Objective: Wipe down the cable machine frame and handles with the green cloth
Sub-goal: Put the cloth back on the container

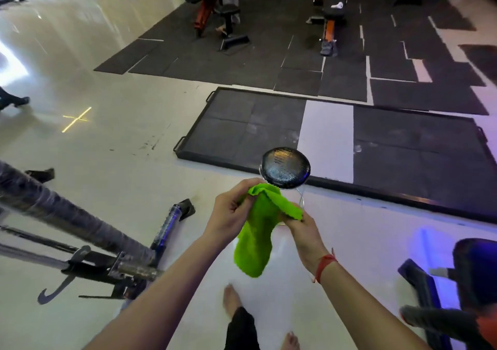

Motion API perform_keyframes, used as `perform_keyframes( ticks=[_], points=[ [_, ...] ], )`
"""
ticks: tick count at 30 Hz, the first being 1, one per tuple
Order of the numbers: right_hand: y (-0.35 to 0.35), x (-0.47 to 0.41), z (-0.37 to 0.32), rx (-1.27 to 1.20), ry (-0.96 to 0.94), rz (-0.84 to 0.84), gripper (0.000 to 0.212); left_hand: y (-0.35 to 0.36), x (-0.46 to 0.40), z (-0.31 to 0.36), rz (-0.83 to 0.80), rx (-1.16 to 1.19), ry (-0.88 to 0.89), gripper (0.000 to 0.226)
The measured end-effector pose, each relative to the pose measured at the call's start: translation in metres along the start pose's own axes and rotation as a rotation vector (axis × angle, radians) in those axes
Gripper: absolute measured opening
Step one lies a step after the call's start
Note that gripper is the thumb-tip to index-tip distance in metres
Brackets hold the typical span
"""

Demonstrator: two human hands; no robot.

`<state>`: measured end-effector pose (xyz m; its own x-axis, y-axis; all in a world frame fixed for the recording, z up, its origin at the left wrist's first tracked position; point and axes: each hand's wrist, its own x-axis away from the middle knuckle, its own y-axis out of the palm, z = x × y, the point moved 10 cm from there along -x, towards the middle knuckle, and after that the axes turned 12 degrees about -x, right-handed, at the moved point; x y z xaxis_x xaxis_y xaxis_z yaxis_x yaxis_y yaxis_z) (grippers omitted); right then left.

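Just in front of the round black stool, the left hand and right hand are pinching the green cloth, apparently readying it before reaching the machine frame beside it.

— Where are the arms?
— Both bare forearms reach forward from the lower edge of the view and converge at chest height in front of the body.
— And the left hand?
— It is raised, palm turned inward, fingers curled and pinching the top of the green cloth.
— The right hand?
— Slightly lower, back of the hand outward, fingertips pinching the cloth's right edge. A red thread band circles that wrist.
— Anything else of the body?
— Two bare feet below, one dark trouser leg.
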<state>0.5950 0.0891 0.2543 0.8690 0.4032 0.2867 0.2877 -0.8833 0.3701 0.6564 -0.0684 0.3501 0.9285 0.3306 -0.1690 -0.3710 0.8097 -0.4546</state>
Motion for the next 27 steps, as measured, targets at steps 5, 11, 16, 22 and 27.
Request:
perform_keyframes(
  ticks=[5, 11, 16, 22, 27],
  points=[
    [0.005, -0.040, -0.042, -0.148, -0.074, 0.006, 0.039, -0.014, -0.077, -0.011, 0.044, 0.065, -0.070, 0.019],
    [0.042, -0.080, -0.037, -0.478, 0.317, -0.357, 0.066, 0.030, -0.150, -0.069, -0.329, 0.858, -0.672, 0.054],
    [0.010, -0.143, -0.011, -0.223, 0.214, 0.059, 0.078, 0.072, -0.127, -0.156, -0.497, 0.712, -0.917, 0.053],
    [-0.016, -0.208, -0.009, 0.033, 0.201, 0.228, 0.045, 0.059, -0.207, -0.197, -0.489, 0.373, -0.696, 0.034],
    [-0.022, -0.282, -0.027, 0.110, 0.111, 0.192, 0.046, 0.048, -0.315, -0.200, -0.529, 0.018, -0.418, 0.040]
  ],
)
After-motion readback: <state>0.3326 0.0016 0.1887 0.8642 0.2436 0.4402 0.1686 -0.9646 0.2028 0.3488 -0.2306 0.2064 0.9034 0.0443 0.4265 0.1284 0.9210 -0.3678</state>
